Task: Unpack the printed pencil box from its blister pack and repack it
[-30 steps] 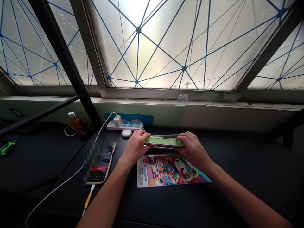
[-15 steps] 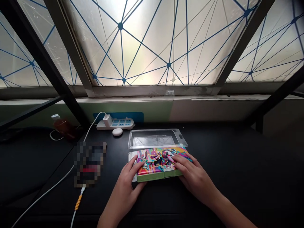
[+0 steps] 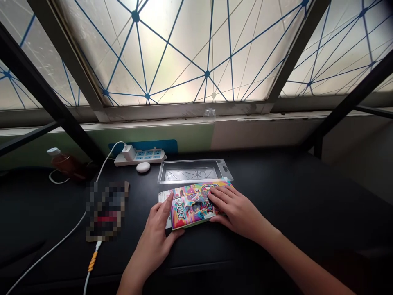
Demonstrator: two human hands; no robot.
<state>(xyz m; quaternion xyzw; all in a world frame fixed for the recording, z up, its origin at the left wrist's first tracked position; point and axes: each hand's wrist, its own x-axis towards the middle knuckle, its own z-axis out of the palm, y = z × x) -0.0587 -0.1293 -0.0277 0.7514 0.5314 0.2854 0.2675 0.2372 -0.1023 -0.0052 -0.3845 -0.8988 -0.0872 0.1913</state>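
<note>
A pencil box with a bright printed card sleeve [image 3: 192,207] lies on the black desk, turned at a slant. Its printed face is up and shows the word "SPORT". My left hand [image 3: 156,233] grips its near left end, with the thumb on top and the fingers beneath the edge. Spread fingers of my right hand [image 3: 233,209] press on its right part and hide some of the print. A white paper end [image 3: 163,197] sticks out on the left. Just behind the box lies an empty clear plastic blister tray [image 3: 193,171].
Left of the box, a pixelated phone [image 3: 107,211] lies on the black desk [image 3: 276,192], its white charging cable [image 3: 55,246] running toward me. Behind are a white power strip [image 3: 139,159], a small white round object [image 3: 143,167], and a brown bottle [image 3: 63,164].
A second ago my hands held the box up by its ends, green side showing. It now lies flat, printed face up, turned slantwise. The card has shifted, and the plastic tray is uncovered behind it.
</note>
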